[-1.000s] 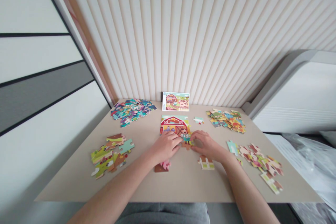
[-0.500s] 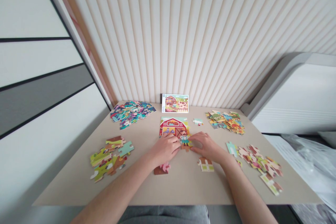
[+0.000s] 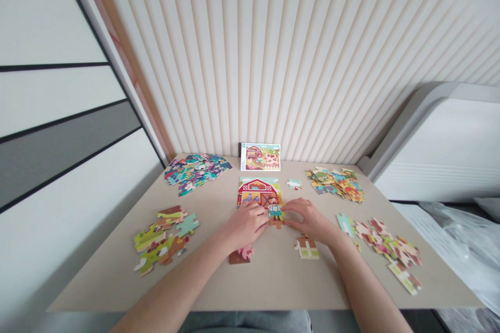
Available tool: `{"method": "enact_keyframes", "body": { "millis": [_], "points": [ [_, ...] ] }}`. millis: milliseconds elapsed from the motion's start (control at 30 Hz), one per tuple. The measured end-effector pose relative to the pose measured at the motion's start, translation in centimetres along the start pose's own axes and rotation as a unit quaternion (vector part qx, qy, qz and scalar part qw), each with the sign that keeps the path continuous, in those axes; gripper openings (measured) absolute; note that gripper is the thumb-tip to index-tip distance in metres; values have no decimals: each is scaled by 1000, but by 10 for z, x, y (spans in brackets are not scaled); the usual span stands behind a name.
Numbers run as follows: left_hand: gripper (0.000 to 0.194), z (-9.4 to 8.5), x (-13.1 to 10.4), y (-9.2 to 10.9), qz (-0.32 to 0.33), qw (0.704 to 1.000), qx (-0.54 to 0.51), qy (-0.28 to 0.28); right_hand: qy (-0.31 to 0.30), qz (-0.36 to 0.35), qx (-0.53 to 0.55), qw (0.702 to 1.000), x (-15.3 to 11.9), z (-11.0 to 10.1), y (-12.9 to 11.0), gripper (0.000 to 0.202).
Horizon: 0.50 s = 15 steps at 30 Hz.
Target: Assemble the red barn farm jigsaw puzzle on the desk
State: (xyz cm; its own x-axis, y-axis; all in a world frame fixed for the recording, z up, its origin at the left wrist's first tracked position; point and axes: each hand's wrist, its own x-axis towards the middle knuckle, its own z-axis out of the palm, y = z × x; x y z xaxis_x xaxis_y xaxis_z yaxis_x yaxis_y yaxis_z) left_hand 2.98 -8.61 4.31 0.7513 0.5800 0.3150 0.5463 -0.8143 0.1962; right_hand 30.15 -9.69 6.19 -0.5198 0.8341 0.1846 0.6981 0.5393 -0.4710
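A partly joined jigsaw puzzle with a red barn lies at the table's middle. My left hand covers its lower left part, with bent fingers close together and pressed on it; what is under the palm is hidden. Between my hands shows a puzzle piece with a farmer, joined to the barn part. My right hand rests at the right edge of this piece, thumb and forefinger apart, tips touching or nearly touching it. A pink pig piece lies below my left wrist. Near my right palm lies a fence piece.
A picture card stands against the ribbed wall. Loose puzzle pieces form piles at back left, back right, front left and front right. One sky piece lies right of the barn. The table ends near my lap.
The view has tilted up slightly, so the table sits a little lower in the picture. Both hands stay at the puzzle with barely any visible movement.
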Motion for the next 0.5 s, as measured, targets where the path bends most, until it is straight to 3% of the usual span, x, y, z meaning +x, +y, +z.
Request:
{"method": "enact_keyframes", "body": {
  "millis": [100,333,400,500],
  "points": [
    [11,2,-1,-1,0,1000,1,-1,-19,-30,26,999,1,1,-2,18],
    [11,-4,0,0,4,1000,3,1,-6,-24,33,999,4,2,-4,18],
    [13,-12,-1,-7,-9,1000,12,12,17,-17,36,999,4,2,-1,20],
    [20,-26,-6,-29,-78,995,39,43,71,6,20,997,3,2,12,24]
  ]
}}
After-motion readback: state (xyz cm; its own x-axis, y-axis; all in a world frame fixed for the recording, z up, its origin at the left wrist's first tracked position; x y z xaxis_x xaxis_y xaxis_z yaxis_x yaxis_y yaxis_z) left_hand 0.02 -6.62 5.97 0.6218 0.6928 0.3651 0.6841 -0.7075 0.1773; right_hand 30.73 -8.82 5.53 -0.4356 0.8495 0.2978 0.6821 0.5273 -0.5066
